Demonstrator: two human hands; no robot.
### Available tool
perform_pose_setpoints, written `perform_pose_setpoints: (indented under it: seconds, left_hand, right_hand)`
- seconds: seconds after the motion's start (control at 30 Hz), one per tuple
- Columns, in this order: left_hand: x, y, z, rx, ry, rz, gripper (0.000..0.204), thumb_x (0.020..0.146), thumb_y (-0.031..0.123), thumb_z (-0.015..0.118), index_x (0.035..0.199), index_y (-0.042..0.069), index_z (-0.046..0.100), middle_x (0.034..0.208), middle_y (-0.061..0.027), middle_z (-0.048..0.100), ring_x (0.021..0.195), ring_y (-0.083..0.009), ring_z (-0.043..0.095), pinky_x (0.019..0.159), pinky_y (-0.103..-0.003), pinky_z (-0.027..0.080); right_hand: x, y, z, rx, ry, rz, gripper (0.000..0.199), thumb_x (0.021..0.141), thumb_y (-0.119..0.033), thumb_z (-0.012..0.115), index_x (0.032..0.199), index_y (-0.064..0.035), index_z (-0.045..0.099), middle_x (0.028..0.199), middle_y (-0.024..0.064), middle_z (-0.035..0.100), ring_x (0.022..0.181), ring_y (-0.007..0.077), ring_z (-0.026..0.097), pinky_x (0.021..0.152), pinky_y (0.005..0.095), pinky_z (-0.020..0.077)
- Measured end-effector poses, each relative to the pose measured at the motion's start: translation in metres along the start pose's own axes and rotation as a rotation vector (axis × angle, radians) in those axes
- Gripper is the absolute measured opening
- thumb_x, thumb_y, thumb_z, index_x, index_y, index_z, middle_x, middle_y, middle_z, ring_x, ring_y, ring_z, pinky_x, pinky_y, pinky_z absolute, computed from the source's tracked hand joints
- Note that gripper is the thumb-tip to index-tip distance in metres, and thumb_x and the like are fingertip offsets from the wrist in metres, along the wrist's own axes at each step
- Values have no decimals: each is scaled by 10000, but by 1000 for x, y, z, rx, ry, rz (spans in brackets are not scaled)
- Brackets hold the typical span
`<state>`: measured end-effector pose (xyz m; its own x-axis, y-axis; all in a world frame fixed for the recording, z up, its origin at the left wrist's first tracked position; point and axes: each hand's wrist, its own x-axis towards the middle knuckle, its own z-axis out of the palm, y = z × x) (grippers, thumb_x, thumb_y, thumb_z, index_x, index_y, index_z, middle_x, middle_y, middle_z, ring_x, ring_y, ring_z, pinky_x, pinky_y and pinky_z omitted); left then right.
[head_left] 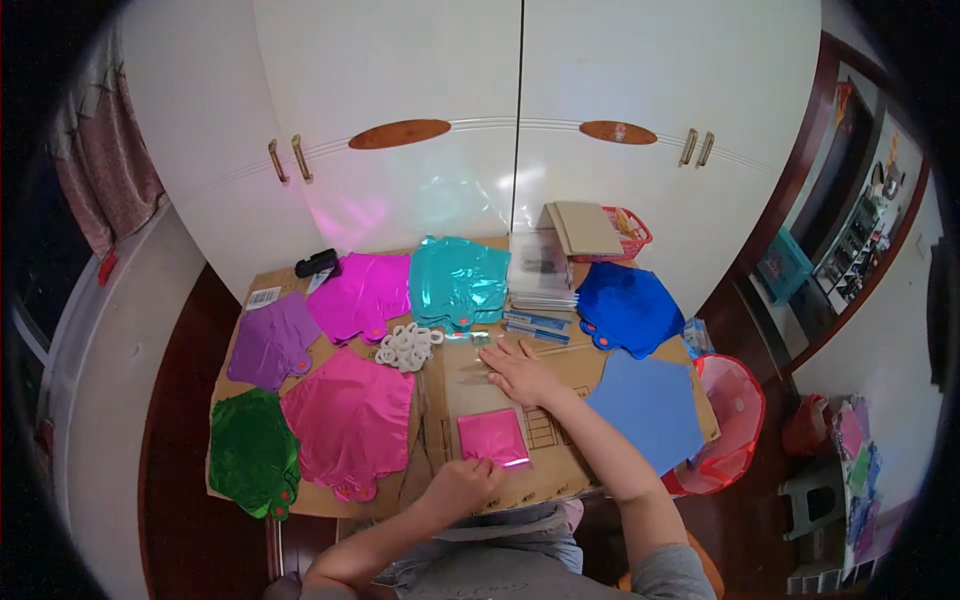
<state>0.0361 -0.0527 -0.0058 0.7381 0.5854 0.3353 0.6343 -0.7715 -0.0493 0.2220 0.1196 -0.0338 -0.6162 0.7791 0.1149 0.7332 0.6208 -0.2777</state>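
A folded pink foil piece [492, 437] lies at the near middle of the cardboard-covered table, apparently in or under a clear plastic bag [473, 385]. At its lower edge, the fingers of my left hand [468, 487] are pinched together. My right hand [520, 372] rests flat with its fingers spread on the upper part of the clear plastic. A heap of white rings [408, 348] sits just left of it. Beyond my fingertips are slim blue packets [537, 327] and a stack of clear-wrapped flat packs [541, 270].
Flat foil shapes surround the work spot: green [252, 450], large pink [350, 420], purple [270, 342], magenta [362, 293], teal [458, 283], dark blue [630, 308] and light blue [650, 408]. A red bin [735, 405] stands off the right edge. White cabinet doors [400, 70] rise behind.
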Motion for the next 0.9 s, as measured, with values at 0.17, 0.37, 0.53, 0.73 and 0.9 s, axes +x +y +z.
perform_pose_setpoints:
  seconds: [0.17,0.37,0.53,0.73,0.9]
  left_hand:
    - [-6,12,-4,23,100,-31,237,687,158,586,893,42,589,817,-39,555,765,-159,584,572,-262,488]
    - [-17,14,-6,11,162,-82,234,705,185,592,904,62,592,790,-26,519,752,-159,536,600,-284,435]
    - [-16,11,3,-11,174,-90,222,717,200,601,897,71,595,762,-20,522,733,-160,541,590,-293,415]
    - [-16,9,6,10,187,-75,215,700,198,602,872,68,609,737,-18,531,709,-159,545,579,-289,407]
    - [-4,-7,8,115,174,-109,220,681,192,588,867,77,615,796,-13,560,746,-160,554,618,-311,417]
  right_hand:
    - [7,3,4,-30,320,-55,389,927,-335,488,1210,-72,530,1248,127,534,1218,307,447,1009,442,353]
    - [-32,-46,-32,426,-149,61,406,775,-333,694,1015,-20,597,950,128,619,882,316,602,754,408,482]
    - [-42,-39,-30,398,-178,-65,511,707,-309,782,1072,-14,581,867,115,586,807,231,581,714,338,482]
    - [-36,-34,-27,794,-425,125,364,785,-214,730,1042,-3,580,916,91,603,830,151,560,733,306,470]
    - [-58,-41,-58,790,-39,104,217,850,-165,661,983,-14,579,871,94,638,785,201,593,686,321,481]
